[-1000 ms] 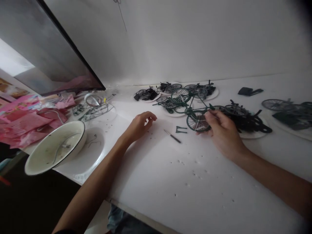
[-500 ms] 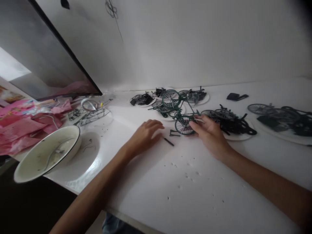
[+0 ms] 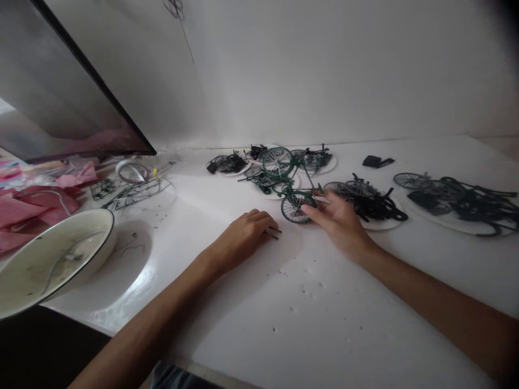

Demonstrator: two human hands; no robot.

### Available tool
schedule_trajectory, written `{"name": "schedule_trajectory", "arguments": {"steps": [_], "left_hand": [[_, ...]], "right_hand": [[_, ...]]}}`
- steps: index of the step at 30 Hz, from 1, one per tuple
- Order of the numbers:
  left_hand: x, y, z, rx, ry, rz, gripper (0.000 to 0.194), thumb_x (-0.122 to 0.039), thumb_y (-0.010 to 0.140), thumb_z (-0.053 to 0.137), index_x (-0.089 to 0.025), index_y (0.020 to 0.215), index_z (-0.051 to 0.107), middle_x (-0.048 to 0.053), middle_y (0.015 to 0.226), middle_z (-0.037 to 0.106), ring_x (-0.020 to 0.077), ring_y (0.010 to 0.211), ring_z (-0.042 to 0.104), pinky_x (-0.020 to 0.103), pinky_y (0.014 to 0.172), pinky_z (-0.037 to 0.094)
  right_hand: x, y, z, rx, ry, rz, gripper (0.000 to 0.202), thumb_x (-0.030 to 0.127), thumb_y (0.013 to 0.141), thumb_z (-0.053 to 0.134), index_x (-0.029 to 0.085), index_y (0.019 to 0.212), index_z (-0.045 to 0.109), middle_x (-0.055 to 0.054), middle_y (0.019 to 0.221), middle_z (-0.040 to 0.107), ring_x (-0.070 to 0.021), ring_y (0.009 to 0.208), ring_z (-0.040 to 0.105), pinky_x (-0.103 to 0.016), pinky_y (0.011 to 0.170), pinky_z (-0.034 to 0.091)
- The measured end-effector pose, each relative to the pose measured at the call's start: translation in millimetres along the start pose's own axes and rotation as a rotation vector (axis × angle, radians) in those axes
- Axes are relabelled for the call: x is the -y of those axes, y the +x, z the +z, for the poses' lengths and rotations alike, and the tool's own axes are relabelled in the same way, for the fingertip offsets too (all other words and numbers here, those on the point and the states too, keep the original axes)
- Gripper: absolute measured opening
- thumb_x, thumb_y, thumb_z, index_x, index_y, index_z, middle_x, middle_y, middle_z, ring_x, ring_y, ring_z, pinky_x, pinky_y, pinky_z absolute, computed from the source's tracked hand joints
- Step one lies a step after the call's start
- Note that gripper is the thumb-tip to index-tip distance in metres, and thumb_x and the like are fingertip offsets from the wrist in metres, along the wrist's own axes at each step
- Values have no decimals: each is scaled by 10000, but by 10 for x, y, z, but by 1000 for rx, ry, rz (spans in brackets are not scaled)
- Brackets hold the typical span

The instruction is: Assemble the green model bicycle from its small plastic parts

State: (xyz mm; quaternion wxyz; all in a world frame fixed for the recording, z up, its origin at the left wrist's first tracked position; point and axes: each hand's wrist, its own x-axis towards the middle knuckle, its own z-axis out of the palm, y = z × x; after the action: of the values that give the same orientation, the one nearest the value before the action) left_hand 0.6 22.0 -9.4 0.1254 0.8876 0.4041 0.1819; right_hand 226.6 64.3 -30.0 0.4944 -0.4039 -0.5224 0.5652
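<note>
My right hand point(image 3: 343, 221) pinches a small dark green model bicycle point(image 3: 288, 189) by its nearer wheel, tilted above the white table. The bike has two spoked wheels and a thin frame; the plates behind it show past its outline. Left of it, my left hand point(image 3: 249, 232) is low at the table with its fingers drawn together. From its fingertips sticks a small dark forked part point(image 3: 275, 231), showing two thin prongs. The rest of that part is hidden by the fingers.
White plates of dark bicycle parts stand behind, including a black heap point(image 3: 379, 208) and a larger pile point(image 3: 458, 200) at right. A black piece point(image 3: 377, 161) lies near the wall. At left are parts frames point(image 3: 138, 193), a tape roll point(image 3: 132, 172), pink plastic point(image 3: 36, 208) and an enamel basin point(image 3: 107, 229).
My left hand has closed on the small forked part that lay on the table. The dark rod beside it no longer shows. My right hand still holds the bicycle; the view has shifted right.
</note>
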Motion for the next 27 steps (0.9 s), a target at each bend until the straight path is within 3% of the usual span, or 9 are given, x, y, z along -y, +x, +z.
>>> {"name": "schedule_trajectory", "arguments": {"steps": [7,16,24,27], "left_hand": [[21,-5,-32,33,122,46,182,-181,983,494,-168,1131,600,75,1034,661,199,951,593,358,849,480],[11,-26,-53,40,146,65,232,-125,967,474,-147,1169,585,86,1027,659,205,953,589,350,834,493],[41,-29,-34,36,81,2,188,-176,977,499,-166,1131,605,75,1054,655,201,987,590,345,856,487],[5,-14,-4,-36,91,-3,175,-251,983,520,-178,1117,607,70,1096,654,205,997,589,360,865,472]], "right_hand": [[-43,31,-48,-27,-74,30,525,359,689,848,215,1133,607,-52,967,744,-236,860,720,-436,874,579],[40,37,-65,70,49,92,285,363,759,791,204,933,630,-43,943,692,-197,808,690,-340,681,599],[9,37,-75,76,78,108,253,316,746,810,201,900,645,-25,936,674,-170,818,662,-322,707,593],[-3,38,-92,91,60,106,271,327,754,806,204,940,653,-26,934,675,-170,796,660,-327,698,584]]}}
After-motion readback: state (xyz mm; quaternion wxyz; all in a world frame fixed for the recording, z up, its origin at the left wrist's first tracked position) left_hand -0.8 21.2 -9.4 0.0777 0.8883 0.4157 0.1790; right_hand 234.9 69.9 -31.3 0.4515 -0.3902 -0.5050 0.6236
